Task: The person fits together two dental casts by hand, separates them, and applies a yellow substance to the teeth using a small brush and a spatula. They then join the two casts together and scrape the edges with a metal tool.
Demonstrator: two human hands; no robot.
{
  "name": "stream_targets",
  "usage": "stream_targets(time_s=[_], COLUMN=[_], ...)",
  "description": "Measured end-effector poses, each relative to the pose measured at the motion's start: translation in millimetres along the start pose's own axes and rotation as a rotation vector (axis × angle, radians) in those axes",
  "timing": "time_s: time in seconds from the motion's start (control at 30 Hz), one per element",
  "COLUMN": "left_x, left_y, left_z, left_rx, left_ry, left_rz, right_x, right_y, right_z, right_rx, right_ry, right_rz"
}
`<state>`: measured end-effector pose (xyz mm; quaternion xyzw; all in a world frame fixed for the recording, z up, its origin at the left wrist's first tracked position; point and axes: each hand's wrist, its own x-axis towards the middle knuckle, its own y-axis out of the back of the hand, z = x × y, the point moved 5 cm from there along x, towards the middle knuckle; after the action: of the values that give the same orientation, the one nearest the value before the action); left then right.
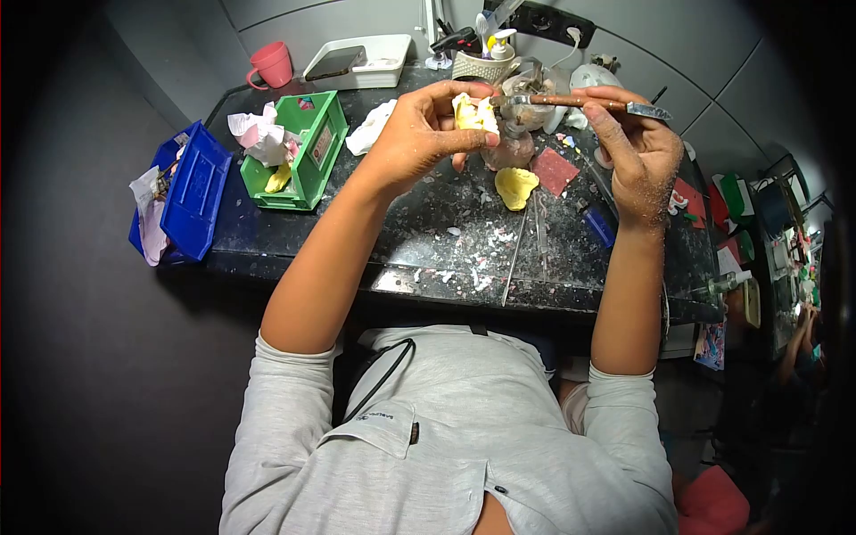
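Between the thumb and fingers of my left hand (pixel 437 129) is a small white and yellow piece (pixel 475 114), held above the dark bench. My right hand (pixel 631 138) grips a tool with a brown handle (pixel 566 101) and a metal blade end (pixel 649 111); its other tip points at the piece, close to it. Whether that tip touches the piece I cannot tell. Below the hands lies a yellow moulded piece (pixel 516 187), beside a reddish square sheet (pixel 555 171). A thin metal tool (pixel 514 260) rests on the bench near its front edge.
White and pink crumbs are scattered over the black bench (pixel 401 234). On the left stand a green bin (pixel 314 169) and a blue bin (pixel 197 196). Behind are a pink mug (pixel 271 64), a white tray (pixel 385 62) and a pot of tools (pixel 481 68). A blue lighter (pixel 597 225) lies right.
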<state>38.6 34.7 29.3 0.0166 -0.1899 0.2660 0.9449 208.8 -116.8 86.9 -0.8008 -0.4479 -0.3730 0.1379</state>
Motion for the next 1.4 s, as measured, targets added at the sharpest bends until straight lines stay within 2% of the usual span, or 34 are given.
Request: stream_targets(time_s=[0.9, 1.4], left_x=[-1.3, -1.4], left_y=[3.5, 2.3], left_z=[-1.0, -0.1], left_rx=[0.06, -0.006], left_ry=[0.029, 0.032], left_rz=[0.035, 0.054], right_x=[0.5, -1.0], right_y=[-5.7, -7.5], right_z=[-1.1, 2.6], right_rx=[0.042, 0.022], right_ry=[0.095, 0.073], right_rz=[-0.097, -0.105])
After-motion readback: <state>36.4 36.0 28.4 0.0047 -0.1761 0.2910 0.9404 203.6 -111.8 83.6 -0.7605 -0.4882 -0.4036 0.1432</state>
